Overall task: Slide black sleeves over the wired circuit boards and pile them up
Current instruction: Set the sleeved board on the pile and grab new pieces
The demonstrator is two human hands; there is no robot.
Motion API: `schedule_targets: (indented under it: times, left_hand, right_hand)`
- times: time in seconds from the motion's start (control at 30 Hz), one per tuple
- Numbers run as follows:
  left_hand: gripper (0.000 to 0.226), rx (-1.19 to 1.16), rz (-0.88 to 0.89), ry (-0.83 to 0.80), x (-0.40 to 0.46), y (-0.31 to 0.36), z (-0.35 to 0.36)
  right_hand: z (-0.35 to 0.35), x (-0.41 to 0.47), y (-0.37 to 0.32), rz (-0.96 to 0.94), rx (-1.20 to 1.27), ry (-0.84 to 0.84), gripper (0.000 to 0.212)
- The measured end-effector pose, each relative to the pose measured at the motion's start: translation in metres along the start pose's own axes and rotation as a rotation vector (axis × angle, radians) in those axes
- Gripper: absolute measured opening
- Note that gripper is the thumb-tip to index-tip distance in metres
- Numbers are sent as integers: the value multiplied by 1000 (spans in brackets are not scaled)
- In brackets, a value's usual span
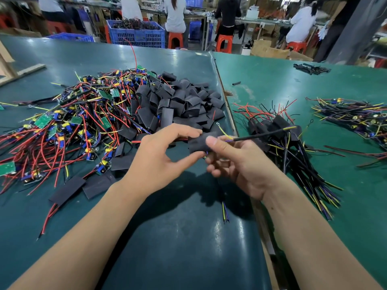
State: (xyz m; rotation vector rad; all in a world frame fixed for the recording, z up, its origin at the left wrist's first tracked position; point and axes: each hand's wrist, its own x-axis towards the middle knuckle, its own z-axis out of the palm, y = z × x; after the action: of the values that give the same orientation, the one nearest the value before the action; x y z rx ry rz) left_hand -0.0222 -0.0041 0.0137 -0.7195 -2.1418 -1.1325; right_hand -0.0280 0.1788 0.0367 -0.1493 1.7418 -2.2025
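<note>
Head view first, and it is the only one. Both hands meet over the dark bench point(184, 243) at the centre. The left hand point(159, 162) pinches a black sleeve point(198, 144) between thumb and forefinger, and the right hand point(236, 164) grips its other end, fingers point(213, 141) curled round the wires that come out of it. A thin black lead point(263, 133) sticks out toward 3 o'clock. The board itself is hidden, so I judge it is already inside or nearly so, and this piece is close to ready for piling.

At 3 o'clock of the hands lies the finished pile point(278, 130), sleeved boards with wires fanned toward 5 o'clock; it is small. At 9 to 10 o'clock sprawls a far larger heap of bare boards point(69, 126) in red, yellow and blue wires, and at 12 o'clock a mound of empty sleeves point(182, 101). So most of the work is left.

Farther at 2 o'clock sits another wired bundle point(356, 116) on the green bench point(293, 84). The tangled wires of the bare heap look likely to snag on picking. People sit on orange stools point(224, 43) beyond, near a blue crate point(136, 34).
</note>
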Motion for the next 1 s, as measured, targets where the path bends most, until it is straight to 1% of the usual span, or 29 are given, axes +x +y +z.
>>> schedule_targets:
  times: [0.03,0.07,0.1,0.17,0.23,0.3,0.37,0.57,0.7,0.83,0.9,1.0]
  left_hand:
    - [36,21,33,-9,1,0,1]
    - [37,55,69,-11,1,-1,1]
    - [39,102,103,3,2,-3,1]
    - [39,175,126,86,3,-6,-1]
    - [32,176,85,159,2,-9,-2]
    - [26,153,59,161,0,-11,0]
    - [25,134,57,145,-1,-11,2]
    - [22,100,50,179,-2,-10,0]
    - [20,97,51,192,-1,-7,-2]
    - [17,104,17,189,-2,-7,-3]
    - [15,144,-15,174,-2,-9,-4]
    - [13,306,-108,141,0,-18,-9]
  right_hand:
    - [1,-2,0,10,-50,-1,19]
    - [2,-2,0,-17,-71,33,16]
    - [3,0,-1,-83,-55,100,14]
    - [-2,3,-6,-281,18,337,12]
    - [-15,7,-15,-432,124,589,11]
    - [-30,8,-21,-469,301,728,15]
    - [-43,7,-24,-463,419,801,19]
    - [-59,11,-21,-373,545,881,21]
    - [-61,12,-18,-284,496,915,24]
    - [-61,11,-17,-240,438,878,26]
    - [-56,11,-17,-260,382,853,26]
    - [-49,14,-16,-326,258,820,28]
